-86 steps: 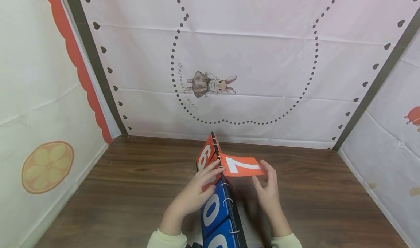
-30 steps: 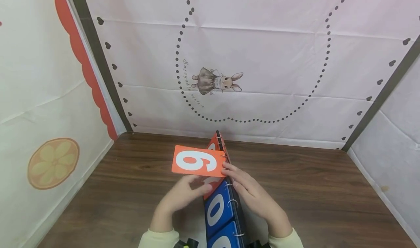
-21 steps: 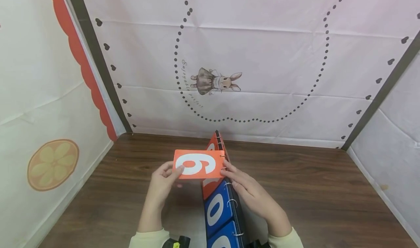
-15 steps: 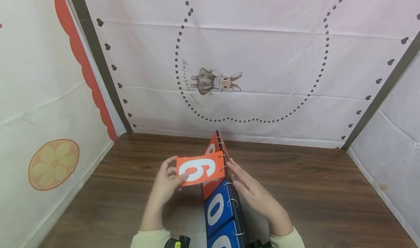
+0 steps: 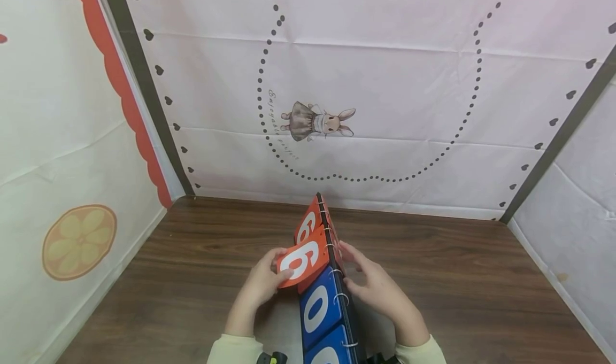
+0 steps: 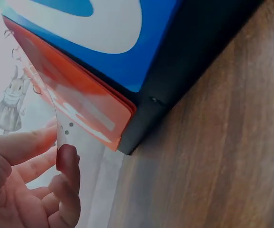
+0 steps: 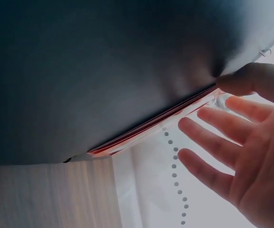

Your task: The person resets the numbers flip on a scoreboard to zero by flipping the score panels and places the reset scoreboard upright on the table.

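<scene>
A flip scoreboard [image 5: 315, 300] stands like a tent, with number cards hung on rings along its black top edge. My left hand [image 5: 263, 278] pinches the outer edge of an orange card [image 5: 303, 258] showing a white 6, which slopes down over the board's left side. In the left wrist view, thumb and fingers grip the bent card from both faces, and another orange card [image 6: 84, 95] lies behind it. My right hand [image 5: 377, 286] is at the board's right side, thumb touching the black panel [image 7: 103, 85], fingers spread beside the orange cards there.
Farther along the board is another orange 6 card [image 5: 307, 226]; nearer are blue cards [image 5: 315, 308] with white 0s. The brown wooden table [image 5: 462, 278] ends at a white printed cloth wall [image 5: 385, 113], with more cloth [image 5: 48, 139] at both sides.
The orange card has flipped over the rings from the right side, where a 7 showed, to the left. My left hand took its edge and lowered it; the right hand let go of the 7.
</scene>
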The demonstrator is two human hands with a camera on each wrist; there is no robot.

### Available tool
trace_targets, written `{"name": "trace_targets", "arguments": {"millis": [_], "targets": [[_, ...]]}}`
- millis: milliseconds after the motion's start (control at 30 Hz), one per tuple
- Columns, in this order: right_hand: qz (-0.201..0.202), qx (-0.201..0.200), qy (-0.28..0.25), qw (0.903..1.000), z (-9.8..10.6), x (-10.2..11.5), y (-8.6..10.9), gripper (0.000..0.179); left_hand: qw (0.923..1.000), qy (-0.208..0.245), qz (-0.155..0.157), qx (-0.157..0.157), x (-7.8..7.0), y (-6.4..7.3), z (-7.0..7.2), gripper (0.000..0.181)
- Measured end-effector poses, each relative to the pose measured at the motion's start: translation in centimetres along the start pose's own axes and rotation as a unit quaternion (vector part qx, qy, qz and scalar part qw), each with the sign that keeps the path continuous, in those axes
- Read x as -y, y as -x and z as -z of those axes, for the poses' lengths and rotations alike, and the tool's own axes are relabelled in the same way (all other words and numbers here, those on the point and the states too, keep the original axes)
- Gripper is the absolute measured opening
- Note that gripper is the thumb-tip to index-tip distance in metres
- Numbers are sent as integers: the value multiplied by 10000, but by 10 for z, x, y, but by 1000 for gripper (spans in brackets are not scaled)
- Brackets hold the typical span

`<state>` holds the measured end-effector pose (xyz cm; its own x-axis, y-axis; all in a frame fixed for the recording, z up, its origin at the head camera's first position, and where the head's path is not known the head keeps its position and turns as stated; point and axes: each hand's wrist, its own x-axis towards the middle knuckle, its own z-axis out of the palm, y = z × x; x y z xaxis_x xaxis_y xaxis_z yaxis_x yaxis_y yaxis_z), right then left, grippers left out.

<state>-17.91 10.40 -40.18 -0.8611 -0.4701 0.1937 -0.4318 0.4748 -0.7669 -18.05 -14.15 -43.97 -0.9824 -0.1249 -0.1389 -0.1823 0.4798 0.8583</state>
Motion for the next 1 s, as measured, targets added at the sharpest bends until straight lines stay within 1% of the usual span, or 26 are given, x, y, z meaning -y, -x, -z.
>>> {"name": "trace_targets", "arguments": {"millis": [200,367,567,700,933,1000], "targets": [[-169,-59,72,9998,-1,-3,-1,66,9993,-304,-177,116,2,-2,-10,61],[-394,-55,205,9990,-3,-6,-2,65,9991,-305,-180,246,4,-3,-18,60],[-676,16,299,9973,-4,-5,-2,62,9972,-397,-354,529,3,0,-22,60],[-679,11,368,9970,-5,-5,-3,58,9964,-440,-372,620,3,2,-23,58],[-572,-18,576,9967,-4,-6,-4,50,9952,-511,-415,722,4,3,-23,58],[-638,20,552,9964,-3,-7,-4,49,9949,-554,-401,736,4,3,-22,58]]}}
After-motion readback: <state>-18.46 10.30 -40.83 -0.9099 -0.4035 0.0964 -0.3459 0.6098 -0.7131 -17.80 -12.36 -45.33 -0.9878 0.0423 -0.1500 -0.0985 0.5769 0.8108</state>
